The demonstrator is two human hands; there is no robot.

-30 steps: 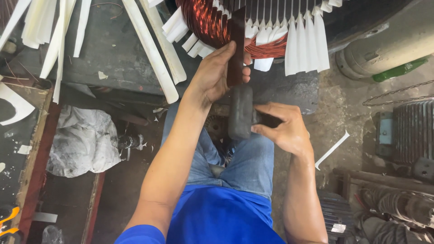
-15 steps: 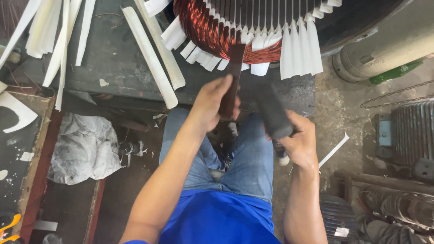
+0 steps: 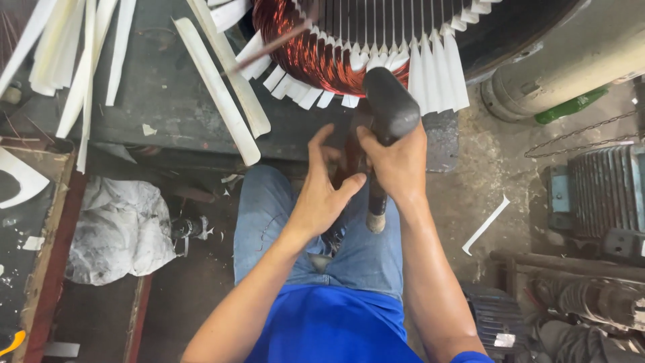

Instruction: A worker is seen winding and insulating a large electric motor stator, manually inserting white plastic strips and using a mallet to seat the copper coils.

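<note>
My right hand (image 3: 396, 165) grips the handle of a black mallet (image 3: 391, 104). Its head is raised in front of the copper windings (image 3: 316, 54) of a large motor stator (image 3: 403, 20). The handle's end sticks out below my fist. My left hand (image 3: 321, 195) is just left of it with fingers spread, its thumb touching my right hand. A dark piece (image 3: 349, 156) shows between the two hands; what it is cannot be told. White insulation strips (image 3: 437, 70) stick out of the stator slots. A blurred reddish stick (image 3: 269, 47) crosses the windings at upper left.
Long white strips (image 3: 218, 87) lie on the dark bench (image 3: 154, 81), and more at the far left (image 3: 74, 60). A crumpled white cloth (image 3: 117, 225) is on the floor at left. A grey cylinder (image 3: 564, 67) and finned motor housings (image 3: 605, 195) stand at right.
The mallet has swung up from beside my right knee to the windings. My left hand let go of the dark stick it held against the coils, dropped lower and spread its fingers.
</note>
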